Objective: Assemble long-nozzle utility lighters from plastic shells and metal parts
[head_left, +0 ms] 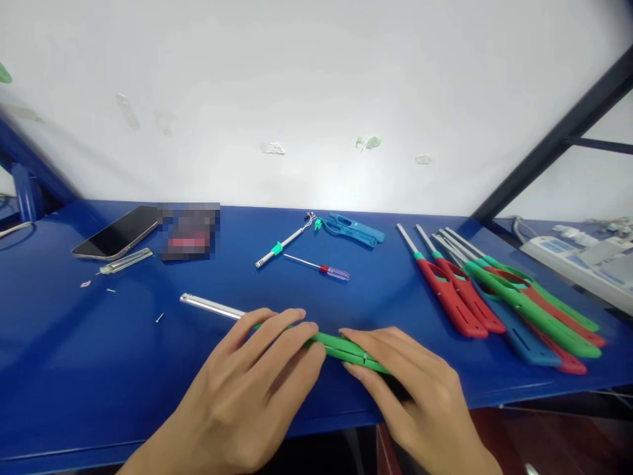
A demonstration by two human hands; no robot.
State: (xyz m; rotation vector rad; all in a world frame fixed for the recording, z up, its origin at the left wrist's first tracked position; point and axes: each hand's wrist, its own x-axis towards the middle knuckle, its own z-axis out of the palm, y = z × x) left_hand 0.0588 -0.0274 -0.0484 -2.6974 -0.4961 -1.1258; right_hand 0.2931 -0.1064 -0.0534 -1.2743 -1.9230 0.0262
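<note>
A green lighter [341,348] with a long silver tube lies crosswise in both hands near the table's front edge, its tube pointing left. My left hand [260,386] is closed round the part where the tube meets the green body. The fingers of my right hand [415,389] pinch the handle end from above and below. A thin seam runs along the green body between the hands. Beyond them lie a screwdriver [335,272] with a clear purple handle, a loose silver tube [291,245] with a teal collar and wires, and a blue lighter shell [353,229].
Several red, green and blue lighters [455,297] lie piled at the right. At the left are a phone [119,232], a clear fuel tank [126,262], a pixelated item [190,231] and a small screw [159,318]. A white power strip [573,267] sits far right.
</note>
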